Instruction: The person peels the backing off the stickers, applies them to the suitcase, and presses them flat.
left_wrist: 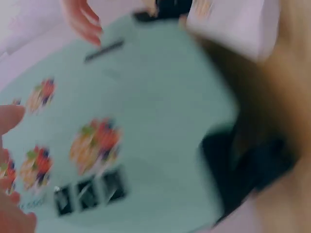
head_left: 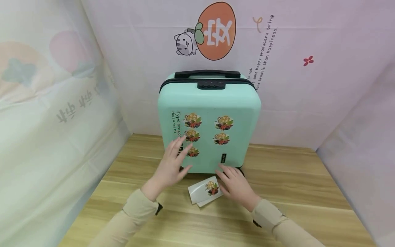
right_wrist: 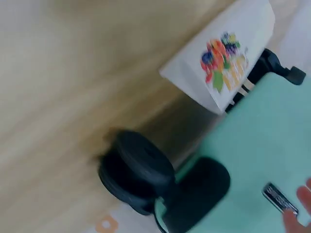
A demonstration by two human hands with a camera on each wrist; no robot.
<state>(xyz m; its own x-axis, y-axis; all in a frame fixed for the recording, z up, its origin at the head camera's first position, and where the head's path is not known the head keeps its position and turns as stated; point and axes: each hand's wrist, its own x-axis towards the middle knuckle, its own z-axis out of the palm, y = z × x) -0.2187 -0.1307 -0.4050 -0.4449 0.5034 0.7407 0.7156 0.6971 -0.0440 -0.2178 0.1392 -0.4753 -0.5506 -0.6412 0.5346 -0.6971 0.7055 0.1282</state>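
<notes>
A mint-green suitcase (head_left: pixel 206 99) stands upright on the wooden table. Round fruit stickers are on its front, three in a left column with the lowest sticker (head_left: pixel 192 152) by my left hand (head_left: pixel 169 164), and two on the right. That hand is spread with nothing in it, in front of the suitcase's lower left. My right hand (head_left: pixel 237 185) is at the lower right, fingers relaxed, fingertips close to the small black label (right_wrist: pixel 280 198). Between the hands, a white sticker sheet (head_left: pixel 199 192) with one fruit sticker (head_left: pixel 212 188) on it lies on the table.
Black wheels (right_wrist: pixel 141 170) show under the suitcase. On top are a black handle (head_left: pixel 206 73) and a combination lock (head_left: pixel 211 84). Printed white cloth (head_left: pixel 148 41) hangs behind and at both sides of the table (head_left: pixel 296 181). Black printed squares (left_wrist: pixel 87 194) mark the suitcase's left side.
</notes>
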